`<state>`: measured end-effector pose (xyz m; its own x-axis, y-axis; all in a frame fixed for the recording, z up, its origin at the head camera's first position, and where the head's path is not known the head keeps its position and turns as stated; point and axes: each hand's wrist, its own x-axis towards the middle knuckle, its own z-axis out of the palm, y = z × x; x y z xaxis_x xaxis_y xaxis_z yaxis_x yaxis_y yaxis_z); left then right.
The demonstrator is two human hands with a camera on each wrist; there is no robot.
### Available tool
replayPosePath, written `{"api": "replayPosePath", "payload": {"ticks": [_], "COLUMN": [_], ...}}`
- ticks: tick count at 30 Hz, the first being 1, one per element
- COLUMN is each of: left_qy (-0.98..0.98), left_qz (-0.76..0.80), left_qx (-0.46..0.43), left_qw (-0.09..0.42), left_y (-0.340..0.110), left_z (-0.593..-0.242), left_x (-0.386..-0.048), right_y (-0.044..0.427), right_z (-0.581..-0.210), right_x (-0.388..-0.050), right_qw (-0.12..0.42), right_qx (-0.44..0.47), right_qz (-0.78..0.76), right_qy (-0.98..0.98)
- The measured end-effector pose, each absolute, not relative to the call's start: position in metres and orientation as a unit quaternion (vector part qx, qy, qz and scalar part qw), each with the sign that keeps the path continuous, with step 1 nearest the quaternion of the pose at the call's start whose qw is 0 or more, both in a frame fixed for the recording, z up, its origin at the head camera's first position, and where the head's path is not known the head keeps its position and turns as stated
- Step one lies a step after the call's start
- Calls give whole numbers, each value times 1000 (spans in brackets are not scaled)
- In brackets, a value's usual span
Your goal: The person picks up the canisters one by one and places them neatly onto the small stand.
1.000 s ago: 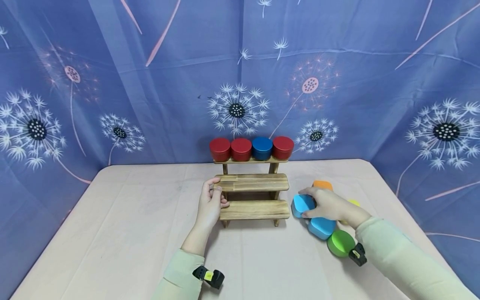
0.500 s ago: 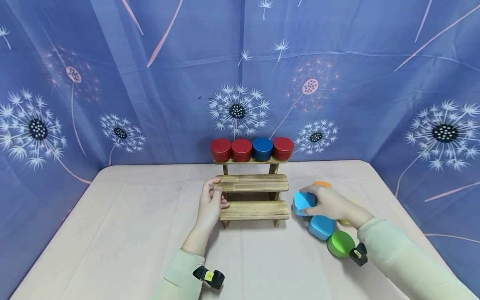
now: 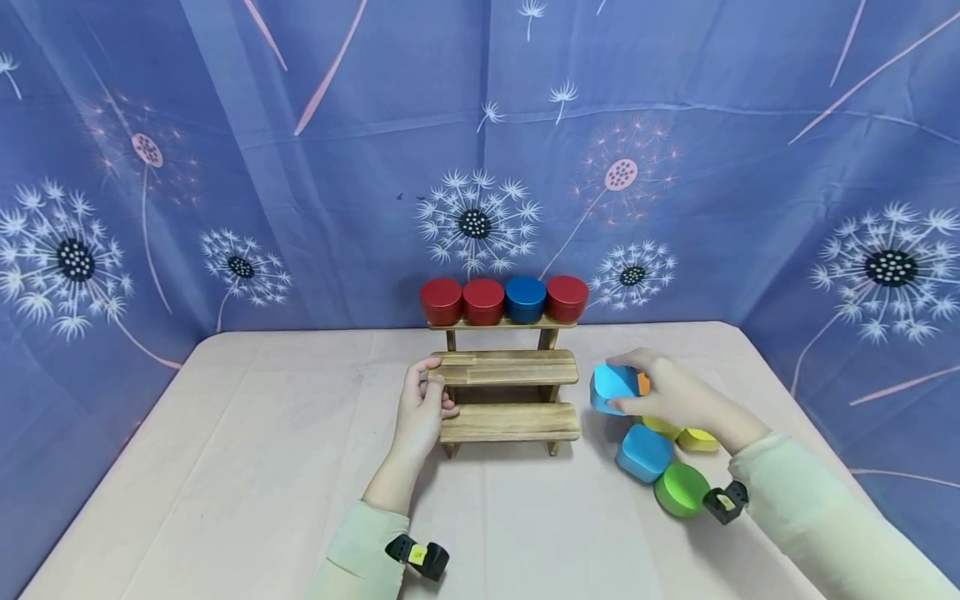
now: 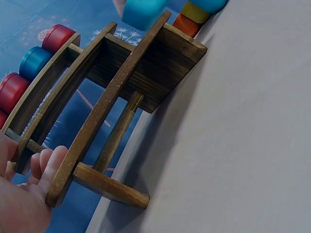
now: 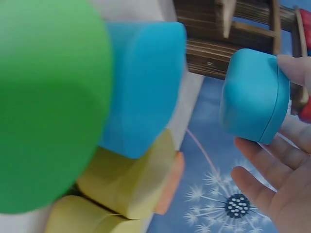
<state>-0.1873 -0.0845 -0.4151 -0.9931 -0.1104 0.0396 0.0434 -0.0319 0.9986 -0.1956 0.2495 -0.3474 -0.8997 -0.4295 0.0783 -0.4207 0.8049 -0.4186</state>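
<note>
My right hand (image 3: 678, 398) pinches a light blue rounded-square tin (image 3: 612, 386) between thumb and fingers, lifted off the table to the right of a three-step wooden stand (image 3: 517, 367). In the right wrist view the tin (image 5: 252, 94) is tilted, with its lid seam toward the fingers. My left hand (image 3: 417, 412) grips the left end of the stand's middle step. Along the top step sit several round tins: a red tin (image 3: 441, 302) and another red tin (image 3: 483, 302) at left, then a blue tin (image 3: 525, 298), then a red tin (image 3: 567, 300).
Beneath and beside the right hand, a second light blue tin (image 3: 645, 452), a green round tin (image 3: 682, 489), a yellow tin (image 3: 697, 439), another yellow tin (image 3: 662, 427) and a partly hidden orange tin (image 3: 643, 383) stand close together. A patterned blue cloth (image 3: 337, 208) rises behind the table.
My right hand has lifted the light blue tin up off the table and slightly away to the back, uncovering the yellow tins. The left hand stays put on the stand.
</note>
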Motion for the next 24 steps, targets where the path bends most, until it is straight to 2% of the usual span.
{"api": "replayPosePath", "payload": {"ticks": [11, 20, 24], "left_qy": [-697, -697, -698], "left_qz": [-715, -714, -714], "left_qx": [24, 24, 25], "left_qw": [54, 54, 56], "left_y": [-84, -85, -84], "left_z": [-415, -416, -416], "left_x": [-186, -187, -187], "right_y": [241, 225, 217], "right_z": [-326, -320, -320], "right_x": [-195, -197, -199], "right_qw": [-11, -14, -31], "right_qx": [-237, -248, -264], "right_qz": [-248, -251, -248], "right_qy": [939, 935, 932]}}
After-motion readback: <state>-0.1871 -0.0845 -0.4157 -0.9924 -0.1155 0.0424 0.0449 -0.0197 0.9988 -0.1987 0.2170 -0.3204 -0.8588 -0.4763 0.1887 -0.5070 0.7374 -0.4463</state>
